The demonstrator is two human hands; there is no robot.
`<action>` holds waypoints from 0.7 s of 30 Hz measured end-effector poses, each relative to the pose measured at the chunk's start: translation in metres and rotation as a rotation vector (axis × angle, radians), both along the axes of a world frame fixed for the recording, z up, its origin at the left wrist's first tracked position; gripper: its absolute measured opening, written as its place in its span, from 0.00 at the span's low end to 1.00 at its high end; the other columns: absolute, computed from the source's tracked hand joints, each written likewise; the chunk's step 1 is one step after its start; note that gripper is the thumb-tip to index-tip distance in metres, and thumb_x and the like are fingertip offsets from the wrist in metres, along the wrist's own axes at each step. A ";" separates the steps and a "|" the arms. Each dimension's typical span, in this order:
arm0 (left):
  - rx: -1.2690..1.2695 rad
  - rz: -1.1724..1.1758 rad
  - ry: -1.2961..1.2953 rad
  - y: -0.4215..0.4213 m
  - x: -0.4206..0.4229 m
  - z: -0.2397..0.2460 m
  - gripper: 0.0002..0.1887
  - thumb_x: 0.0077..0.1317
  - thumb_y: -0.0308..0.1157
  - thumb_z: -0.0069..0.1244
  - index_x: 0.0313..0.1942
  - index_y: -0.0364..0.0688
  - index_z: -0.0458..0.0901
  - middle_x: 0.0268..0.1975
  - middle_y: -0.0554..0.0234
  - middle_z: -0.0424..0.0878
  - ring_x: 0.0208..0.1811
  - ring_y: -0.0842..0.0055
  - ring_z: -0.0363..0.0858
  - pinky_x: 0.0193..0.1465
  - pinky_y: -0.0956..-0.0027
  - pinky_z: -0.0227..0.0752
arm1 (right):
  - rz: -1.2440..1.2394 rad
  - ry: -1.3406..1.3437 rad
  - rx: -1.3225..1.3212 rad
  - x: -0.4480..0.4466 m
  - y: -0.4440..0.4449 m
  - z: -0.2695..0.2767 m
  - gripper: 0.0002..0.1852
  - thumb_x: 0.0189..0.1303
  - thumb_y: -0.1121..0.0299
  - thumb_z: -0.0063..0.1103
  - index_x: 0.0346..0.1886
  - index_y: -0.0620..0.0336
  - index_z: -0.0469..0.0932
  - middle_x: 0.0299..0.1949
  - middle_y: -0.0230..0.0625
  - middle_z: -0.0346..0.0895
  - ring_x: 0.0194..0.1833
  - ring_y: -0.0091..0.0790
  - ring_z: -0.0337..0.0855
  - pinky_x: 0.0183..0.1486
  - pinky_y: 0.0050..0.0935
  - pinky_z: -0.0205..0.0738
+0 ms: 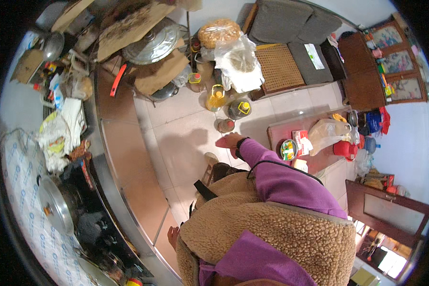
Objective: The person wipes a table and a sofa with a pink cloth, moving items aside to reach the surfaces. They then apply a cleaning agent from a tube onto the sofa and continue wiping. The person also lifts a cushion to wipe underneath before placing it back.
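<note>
My right hand (229, 142) reaches out in front of my body, palm bare, with the thumb apart from the fingers and no object in it. In the picture it lies just below a bottle with a red cap (226, 125) that stands on the tiled floor; they do not appear to touch. Beyond are an oil jug with a yellow handle (215, 98) and a dark jug with a yellow cap (240, 108). My left hand (173, 236) hangs low beside the brown fleece vest (264, 228), near the cabinet fronts. Part of it is hidden by the vest, and its grip is unclear.
On the left runs a counter with a gas stove and a lidded metal pot (57, 205). A red-handled knife (118, 80) lies near the cabinet's far end. At right stands a low table (277, 134) with a bowl and bags. A cushioned wooden sofa (279, 68) is beyond.
</note>
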State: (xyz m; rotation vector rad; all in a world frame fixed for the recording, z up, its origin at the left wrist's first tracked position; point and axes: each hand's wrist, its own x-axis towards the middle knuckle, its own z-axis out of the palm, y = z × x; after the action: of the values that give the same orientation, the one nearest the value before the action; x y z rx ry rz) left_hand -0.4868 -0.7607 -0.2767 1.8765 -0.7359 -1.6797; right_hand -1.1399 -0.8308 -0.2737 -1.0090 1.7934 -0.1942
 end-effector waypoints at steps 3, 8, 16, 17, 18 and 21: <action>0.030 -0.068 0.006 -0.042 -0.009 0.003 0.31 0.71 0.43 0.55 0.69 0.40 0.64 0.58 0.47 0.77 0.58 0.61 0.79 0.59 0.55 0.76 | -0.133 0.055 0.170 -0.023 0.045 -0.007 0.29 0.59 0.40 0.59 0.55 0.50 0.83 0.33 0.44 0.87 0.30 0.36 0.89 0.42 0.38 0.82; 0.173 -0.277 -0.084 -0.127 -0.034 0.028 0.32 0.71 0.43 0.56 0.69 0.40 0.64 0.60 0.46 0.77 0.57 0.62 0.80 0.56 0.57 0.77 | -0.300 0.175 0.235 -0.030 0.117 -0.014 0.32 0.58 0.36 0.61 0.56 0.49 0.84 0.32 0.42 0.88 0.26 0.38 0.88 0.34 0.39 0.82; 0.085 -0.661 -0.087 -0.255 -0.088 0.045 0.29 0.71 0.42 0.56 0.66 0.39 0.69 0.54 0.57 0.81 0.49 0.74 0.82 0.46 0.70 0.77 | -0.713 -0.058 0.301 0.074 0.189 0.043 0.34 0.56 0.37 0.63 0.57 0.52 0.81 0.30 0.45 0.87 0.27 0.42 0.87 0.32 0.43 0.79; 0.070 -0.674 -0.048 -0.263 -0.084 0.043 0.28 0.71 0.42 0.56 0.66 0.40 0.70 0.51 0.59 0.81 0.47 0.75 0.82 0.43 0.72 0.76 | -0.769 -0.117 0.321 0.093 0.192 0.055 0.34 0.55 0.37 0.64 0.57 0.52 0.80 0.30 0.45 0.87 0.27 0.42 0.87 0.31 0.43 0.79; 0.054 -0.693 -0.013 -0.276 -0.081 0.038 0.27 0.71 0.41 0.56 0.65 0.40 0.70 0.49 0.61 0.82 0.45 0.77 0.82 0.41 0.73 0.75 | -0.822 -0.182 0.340 0.112 0.194 0.067 0.35 0.55 0.37 0.64 0.57 0.53 0.80 0.30 0.46 0.86 0.27 0.43 0.86 0.31 0.44 0.78; 0.025 -0.778 0.013 -0.308 -0.073 0.024 0.25 0.71 0.40 0.56 0.64 0.42 0.71 0.45 0.65 0.82 0.40 0.80 0.80 0.36 0.75 0.73 | -0.978 -0.375 0.391 0.163 0.204 0.096 0.36 0.54 0.37 0.65 0.58 0.54 0.79 0.29 0.47 0.86 0.27 0.44 0.86 0.30 0.45 0.77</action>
State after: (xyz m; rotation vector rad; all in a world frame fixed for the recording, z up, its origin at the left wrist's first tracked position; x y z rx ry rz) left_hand -0.5598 -1.0685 -0.2530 1.6893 -1.5876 -2.1336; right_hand -0.9767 -0.6265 -0.1781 0.2308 1.7347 -0.5598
